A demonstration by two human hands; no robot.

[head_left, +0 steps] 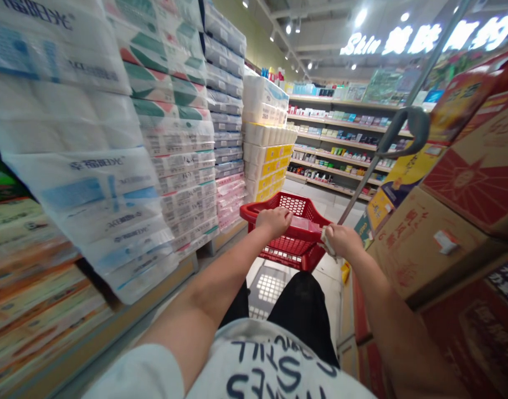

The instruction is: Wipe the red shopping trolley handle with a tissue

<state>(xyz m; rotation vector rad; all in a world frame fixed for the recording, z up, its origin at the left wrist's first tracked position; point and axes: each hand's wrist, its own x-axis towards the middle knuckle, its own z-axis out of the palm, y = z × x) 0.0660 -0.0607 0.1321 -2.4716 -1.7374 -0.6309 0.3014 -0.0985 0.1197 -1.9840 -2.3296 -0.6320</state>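
Basically L hand grips red cart, R hand clenched w/ crumpled item, unclear what; cart's inside partly hidden.

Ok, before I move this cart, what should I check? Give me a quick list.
1. Left hand on the cart handle: ok, fingers wrapped over it.
2. Right hand free of other items: not ok, a crumpled pale item is in it.
3. Cart in front of you: ok.
4. Room beside the metal pole on the right: cannot tell, the gap is unclear.
5. Room beside the pink packs on the left: cannot tell from this angle.
6. Wheels unobstructed: cannot tell, they don't show clearly.
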